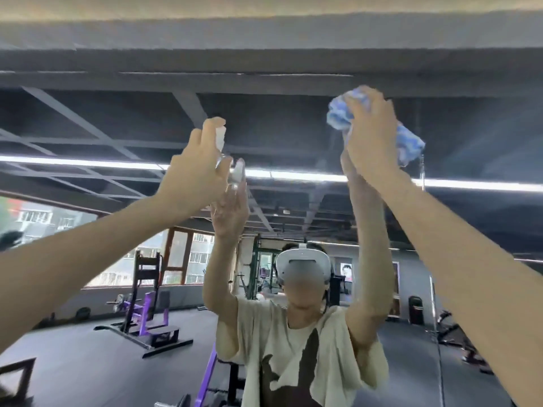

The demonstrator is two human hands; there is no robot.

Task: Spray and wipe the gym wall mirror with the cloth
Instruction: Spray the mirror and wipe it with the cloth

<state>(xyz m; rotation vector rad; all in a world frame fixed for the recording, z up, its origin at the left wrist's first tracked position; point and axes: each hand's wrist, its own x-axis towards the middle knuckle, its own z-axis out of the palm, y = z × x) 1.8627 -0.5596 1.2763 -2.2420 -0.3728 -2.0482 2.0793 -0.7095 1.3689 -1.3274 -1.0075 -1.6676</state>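
The person is standing close to the mirror (117, 118) with both arms raised high.

1. Left hand (194, 168): the fingers are curling round the spray bottle (221, 136), holding it upright at upper centre-left. One finger is lying over the white spray head. The bottle body is mostly hidden behind the hand, and the nozzle is pointing at the glass, near it.

2. Right hand (373, 133): the fingers are gripping the bunched blue-and-white cloth (340, 113) and pressing it against the glass at upper right, higher than the bottle. Cloth ends are sticking out left and right of the hand. The hand and its reflection are meeting at the glass.

3. The two hands are well apart.

4. The mirror is reflecting the person, who is wearing a white headset (302, 264) and a beige T-shirt (296, 348). It is also reflecting a purple gym machine (147, 315) at lower left and a light strip (73, 161) across the ceiling.
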